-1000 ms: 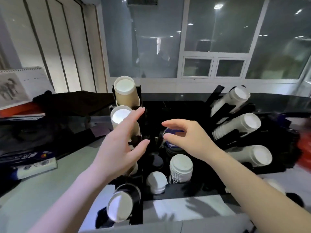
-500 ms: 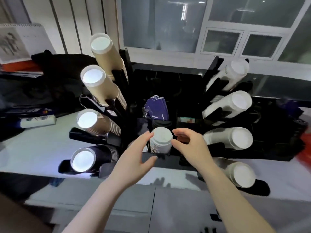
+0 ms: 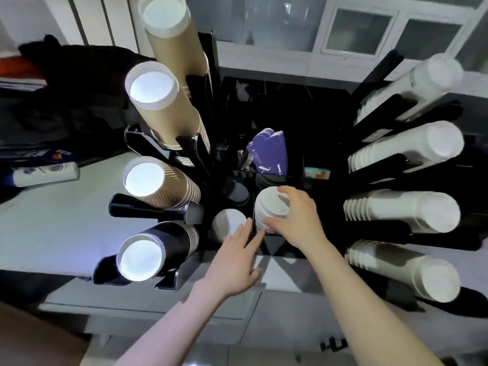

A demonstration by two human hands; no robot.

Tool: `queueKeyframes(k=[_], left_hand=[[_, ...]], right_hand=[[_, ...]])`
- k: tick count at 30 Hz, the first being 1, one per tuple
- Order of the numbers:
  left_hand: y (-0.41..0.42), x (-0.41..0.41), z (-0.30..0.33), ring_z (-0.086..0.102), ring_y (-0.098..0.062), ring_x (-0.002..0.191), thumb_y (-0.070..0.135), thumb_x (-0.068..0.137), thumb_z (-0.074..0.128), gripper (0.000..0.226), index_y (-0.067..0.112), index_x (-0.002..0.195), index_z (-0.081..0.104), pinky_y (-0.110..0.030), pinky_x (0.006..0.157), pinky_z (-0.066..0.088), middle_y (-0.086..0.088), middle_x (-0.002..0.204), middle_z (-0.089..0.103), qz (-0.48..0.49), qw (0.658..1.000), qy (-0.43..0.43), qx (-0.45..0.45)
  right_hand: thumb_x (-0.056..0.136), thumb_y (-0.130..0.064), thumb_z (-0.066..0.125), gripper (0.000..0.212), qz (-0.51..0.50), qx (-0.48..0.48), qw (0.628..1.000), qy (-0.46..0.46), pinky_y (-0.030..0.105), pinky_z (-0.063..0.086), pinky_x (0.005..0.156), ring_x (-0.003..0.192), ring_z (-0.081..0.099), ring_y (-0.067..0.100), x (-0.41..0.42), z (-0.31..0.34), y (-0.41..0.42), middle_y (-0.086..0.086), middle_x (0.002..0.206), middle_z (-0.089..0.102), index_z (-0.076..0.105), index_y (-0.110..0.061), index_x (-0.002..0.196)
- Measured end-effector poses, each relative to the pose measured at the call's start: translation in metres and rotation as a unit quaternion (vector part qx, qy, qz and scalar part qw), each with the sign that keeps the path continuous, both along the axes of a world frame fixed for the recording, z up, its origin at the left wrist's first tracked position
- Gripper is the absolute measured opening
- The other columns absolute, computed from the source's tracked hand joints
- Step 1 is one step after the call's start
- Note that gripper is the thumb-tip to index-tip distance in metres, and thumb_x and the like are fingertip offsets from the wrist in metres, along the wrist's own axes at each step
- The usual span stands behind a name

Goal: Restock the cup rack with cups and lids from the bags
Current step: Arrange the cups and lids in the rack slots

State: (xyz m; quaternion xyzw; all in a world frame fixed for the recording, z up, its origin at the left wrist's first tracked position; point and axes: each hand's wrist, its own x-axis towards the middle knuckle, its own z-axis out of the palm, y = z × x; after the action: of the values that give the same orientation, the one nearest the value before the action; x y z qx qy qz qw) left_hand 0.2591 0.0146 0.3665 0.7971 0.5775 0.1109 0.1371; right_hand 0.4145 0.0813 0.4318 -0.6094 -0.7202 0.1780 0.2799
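White lid stack, ridged edges, right hand gripping it

Dim, glary cup rims (edges warped)

Both forearms reach forward, bare. I see the left hand flat, fingers extended together. The right hand curls, thumb and fingers apparently gripping; contact is blurred.
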Motion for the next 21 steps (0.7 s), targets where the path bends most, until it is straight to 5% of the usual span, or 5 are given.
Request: queueKeyframes(k=[7, 21], left_hand=[[-0.001, 0.0, -0.006, -0.004, -0.023, 0.147, 0.029, 0.087, 0.054, 0.087, 0.021, 0.153, -0.002, -0.039, 0.12, 0.006, -0.004, 0.16, -0.013, -0.001, 0.999, -0.04, 0.002], [-0.007, 0.008, -0.003, -0.005, -0.02, 0.148, 0.029, 0.086, 0.057, 0.09, 0.031, 0.152, -0.006, -0.04, 0.118, 0.016, 0.008, 0.159, -0.017, 0.039, 0.996, -0.08, -0.021]], right_hand=[[0.063, -0.044, 0.08, 0.086, -0.019, -0.033, 0.993, -0.116, 0.043, 0.035, 0.099, 0.122, 0.04, 0.034, -0.013, -0.009, 0.01, 0.008, 0.138, 0.04, 0.035, -0.034, 0.136], [0.062, -0.034, 0.082, 0.08, 0.015, 0.023, 0.998, 0.056, 0.032, 0.038, 0.096, 0.12, 0.044, 0.021, 0.014, 0.008, 0.008, -0.006, 0.133, 0.045, 0.041, -0.04, 0.129]])
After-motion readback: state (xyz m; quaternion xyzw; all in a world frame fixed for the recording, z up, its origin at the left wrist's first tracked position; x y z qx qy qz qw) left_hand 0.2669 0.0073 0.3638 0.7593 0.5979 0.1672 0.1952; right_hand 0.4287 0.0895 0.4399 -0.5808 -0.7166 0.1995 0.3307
